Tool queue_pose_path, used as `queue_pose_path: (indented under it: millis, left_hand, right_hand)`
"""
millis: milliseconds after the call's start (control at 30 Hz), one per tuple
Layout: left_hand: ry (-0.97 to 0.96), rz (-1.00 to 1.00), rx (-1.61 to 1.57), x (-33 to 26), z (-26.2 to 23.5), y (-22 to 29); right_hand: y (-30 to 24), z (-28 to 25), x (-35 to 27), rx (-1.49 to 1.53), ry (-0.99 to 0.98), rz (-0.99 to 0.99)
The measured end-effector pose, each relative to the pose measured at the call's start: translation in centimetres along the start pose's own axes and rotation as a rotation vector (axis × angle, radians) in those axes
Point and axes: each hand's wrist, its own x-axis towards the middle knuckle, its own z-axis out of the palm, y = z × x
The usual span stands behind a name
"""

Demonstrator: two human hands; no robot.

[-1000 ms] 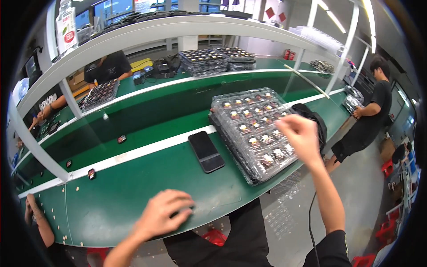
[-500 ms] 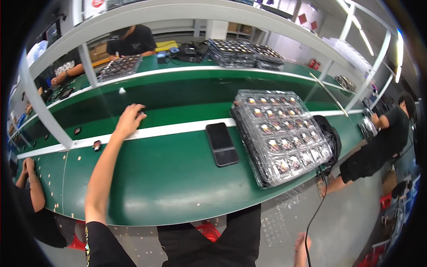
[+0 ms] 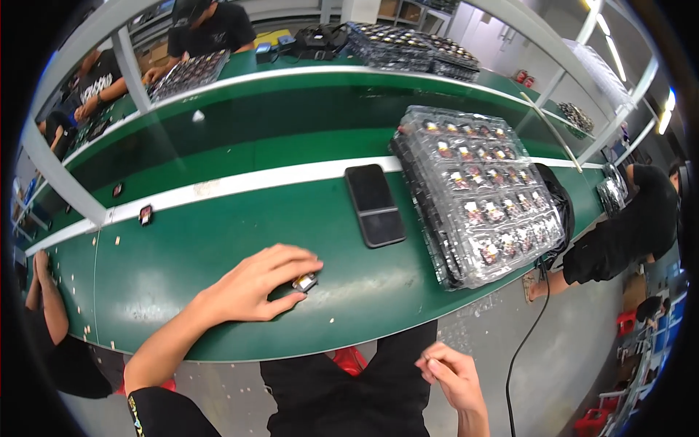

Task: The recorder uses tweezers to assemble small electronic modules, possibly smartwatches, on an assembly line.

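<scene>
Bench: my green work table [image 3: 218, 240] runs left to right, a white stripe [image 3: 255, 182] along its far side.
Centre: a dark phone [image 3: 374, 205] lies flat just near of the stripe.
Right: a stack of clear blister trays [image 3: 480, 197] holding small parts, beside the phone.
Far: more tray stacks [image 3: 408, 45] on the far bench, where people [image 3: 207, 25] sit working.
Near right: a black cable [image 3: 528, 320] hangs to the floor.

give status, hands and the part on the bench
Left hand pinching small silver-and-black part on green bench. Right hand off bench, fingers curled. Nothing blocking.
</scene>
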Motion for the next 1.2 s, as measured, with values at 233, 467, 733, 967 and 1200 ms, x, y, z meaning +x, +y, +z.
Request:
queue_pose_path:
  millis: [233,467,733,967,1200]
  left_hand:
    - [0.120,-0.078,0.076,-0.3,-0.1,-0.5]
    - [0.118,-0.049,-0.051,1.5,-0.1,-1.7]
    - [0.259,-0.068,-0.298,20.0,0.5,-11.7]
    - [0.103,-0.222,-0.605,31.0,2.2,-15.5]
    - [0.009,-0.280,-0.722,30.6,1.2,-16.0]
  right_hand:
    - [-4.3,7.1,10.4,-0.327,-0.261,-0.189]
    - [-0.3,8.6,15.9,-0.345,-0.044,-0.336]
    - [-0.6,9.1,15.0,-0.307,-0.006,-0.348]
    - [-0.9,9.0,15.1,-0.187,0.057,-0.313]
    - [-1.1,8.6,15.4,-0.185,0.032,-0.342]
